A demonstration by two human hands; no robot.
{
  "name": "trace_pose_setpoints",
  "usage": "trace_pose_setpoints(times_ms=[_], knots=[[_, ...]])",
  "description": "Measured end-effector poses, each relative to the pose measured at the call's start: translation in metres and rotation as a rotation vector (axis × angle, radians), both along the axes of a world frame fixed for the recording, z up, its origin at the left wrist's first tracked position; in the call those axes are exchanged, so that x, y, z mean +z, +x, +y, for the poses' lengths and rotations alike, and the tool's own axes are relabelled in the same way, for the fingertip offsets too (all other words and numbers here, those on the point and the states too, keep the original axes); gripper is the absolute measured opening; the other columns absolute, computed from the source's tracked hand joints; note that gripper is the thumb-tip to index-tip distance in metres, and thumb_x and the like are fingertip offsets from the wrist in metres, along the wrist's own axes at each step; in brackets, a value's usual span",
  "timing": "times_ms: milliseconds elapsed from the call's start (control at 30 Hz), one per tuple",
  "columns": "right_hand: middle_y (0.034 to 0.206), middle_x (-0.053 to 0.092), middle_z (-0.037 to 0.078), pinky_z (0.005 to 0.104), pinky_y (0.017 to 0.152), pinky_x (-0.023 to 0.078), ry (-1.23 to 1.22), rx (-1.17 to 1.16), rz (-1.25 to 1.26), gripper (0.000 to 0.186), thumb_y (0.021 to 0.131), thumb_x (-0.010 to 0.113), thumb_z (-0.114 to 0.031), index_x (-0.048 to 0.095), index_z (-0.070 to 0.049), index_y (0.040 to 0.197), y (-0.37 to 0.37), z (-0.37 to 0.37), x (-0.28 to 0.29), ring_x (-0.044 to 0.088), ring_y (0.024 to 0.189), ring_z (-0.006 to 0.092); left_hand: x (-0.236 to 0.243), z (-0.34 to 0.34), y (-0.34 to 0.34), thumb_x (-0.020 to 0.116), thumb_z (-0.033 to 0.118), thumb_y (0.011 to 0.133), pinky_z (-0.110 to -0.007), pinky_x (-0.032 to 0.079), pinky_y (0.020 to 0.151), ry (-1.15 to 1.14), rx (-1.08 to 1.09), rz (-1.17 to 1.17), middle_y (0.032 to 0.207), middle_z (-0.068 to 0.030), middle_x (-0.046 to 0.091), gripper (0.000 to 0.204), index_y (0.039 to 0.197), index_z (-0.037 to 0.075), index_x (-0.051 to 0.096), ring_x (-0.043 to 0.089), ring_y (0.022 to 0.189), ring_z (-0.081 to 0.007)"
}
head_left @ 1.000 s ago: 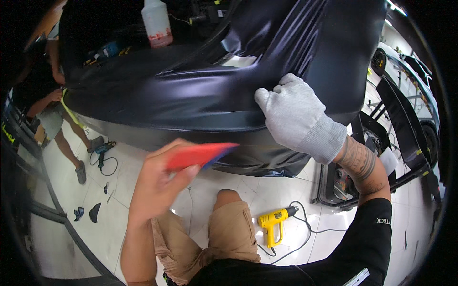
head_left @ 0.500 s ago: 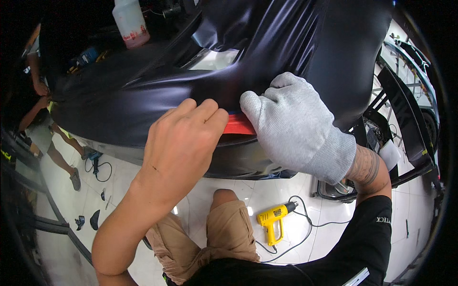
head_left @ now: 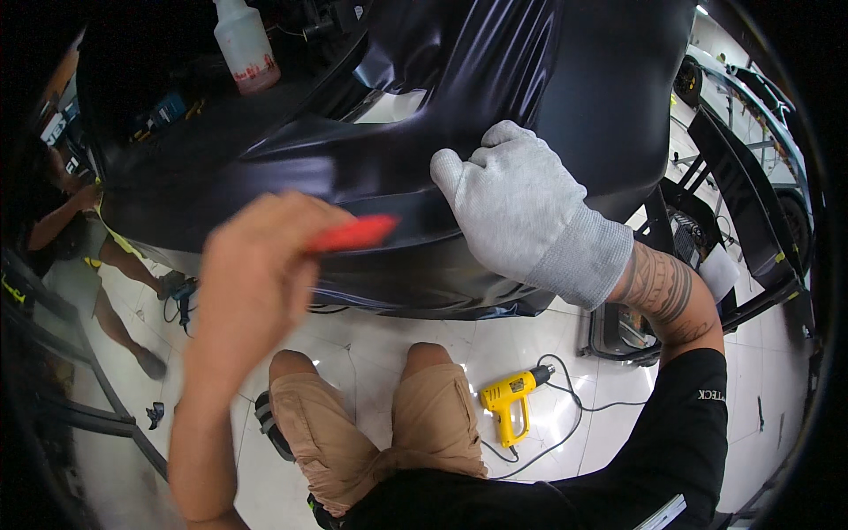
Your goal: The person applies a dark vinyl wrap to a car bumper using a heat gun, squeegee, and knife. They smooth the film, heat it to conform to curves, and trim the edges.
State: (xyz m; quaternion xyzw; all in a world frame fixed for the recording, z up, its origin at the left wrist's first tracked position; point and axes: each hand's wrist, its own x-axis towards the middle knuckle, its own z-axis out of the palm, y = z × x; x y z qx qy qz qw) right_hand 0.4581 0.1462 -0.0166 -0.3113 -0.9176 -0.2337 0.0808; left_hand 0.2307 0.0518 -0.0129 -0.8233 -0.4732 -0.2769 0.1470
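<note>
A satin black wrap film (head_left: 291, 181) covers a curved car panel in front of me, wrinkled and stretched in folds toward the far side. My bare left hand (head_left: 261, 243), smeared by motion, holds a flat red squeegee (head_left: 358, 233) just off the panel's near edge. My right hand (head_left: 517, 216), in a grey knitted glove, is closed and rests against the film to the right of the squeegee. What its curled fingers hold, if anything, is hidden. Between the folds, a gap (head_left: 393, 108) shows a pale surface.
A spray bottle (head_left: 247, 53) with reddish liquid stands at the far left. On the tiled floor lies a yellow heat gun (head_left: 511, 402) with its cord. Black car parts on a stand (head_left: 742, 203) are to the right. Another person (head_left: 66, 212) is at the panel's left end.
My left hand has moved left and slightly down with the squeegee, away from my right hand. My gloved hand has shifted slightly left and up in the picture, and the view has shifted a little.
</note>
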Motion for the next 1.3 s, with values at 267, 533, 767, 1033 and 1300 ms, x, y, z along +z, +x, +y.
trace_pose_setpoints(times_ms=[267,533,767,1033,1300], knots=[[0.071,0.067,0.016,0.0379,0.077,0.052,0.005,0.104,0.124,0.027,0.079,0.063,-0.012,0.061,0.007,0.098,-0.001,-0.007,0.000,0.063,0.066,0.0244,-0.030,0.028,0.057,0.061,0.007,0.072,-0.033,0.055,0.064,0.128,0.270,0.183,0.080,-0.0047,0.058,0.008,0.081,0.006,0.062,0.064,0.077,-0.0206],[0.064,0.060,0.011,0.0403,0.080,0.048,0.121,0.082,0.176,0.020,0.074,0.063,-0.006,0.058,-0.004,0.093,-0.001,0.002,-0.015,0.062,0.069,0.0311,0.008,0.042,-0.060,0.065,0.003,0.082,-0.044,0.054,0.080,-0.291,0.456,0.246,0.095,-0.0157,0.070,0.031,0.111,0.008,0.070,0.068,0.088,-0.0327],[0.072,0.066,0.017,0.0394,0.077,0.051,-0.001,0.051,0.156,0.024,0.071,0.065,-0.005,0.061,0.000,0.095,-0.008,-0.006,0.003,0.064,0.078,0.0303,-0.011,-0.006,0.076,0.061,0.008,0.077,-0.034,0.054,0.064,0.008,0.341,0.202,0.081,-0.0061,0.061,0.011,0.087,0.008,0.065,0.065,0.080,-0.0220],[0.072,0.066,0.015,0.0421,0.085,0.050,0.183,0.074,0.146,0.028,0.074,0.064,-0.005,0.060,-0.001,0.101,0.003,-0.002,-0.014,0.067,0.074,0.0305,-0.033,0.001,-0.001,0.060,0.003,0.078,-0.037,0.056,0.067,0.000,0.543,0.202,0.086,-0.0076,0.065,0.019,0.094,0.007,0.070,0.067,0.083,-0.0252],[0.072,0.065,0.014,0.0401,0.084,0.050,0.141,0.066,0.159,0.028,0.074,0.064,-0.005,0.061,-0.002,0.102,-0.003,-0.001,-0.008,0.066,0.075,0.0289,-0.006,-0.014,-0.120,0.061,-0.002,0.079,-0.042,0.052,0.078,-0.265,0.587,0.017,0.100,-0.0142,0.070,0.030,0.106,0.007,0.072,0.066,0.092,-0.0299]])
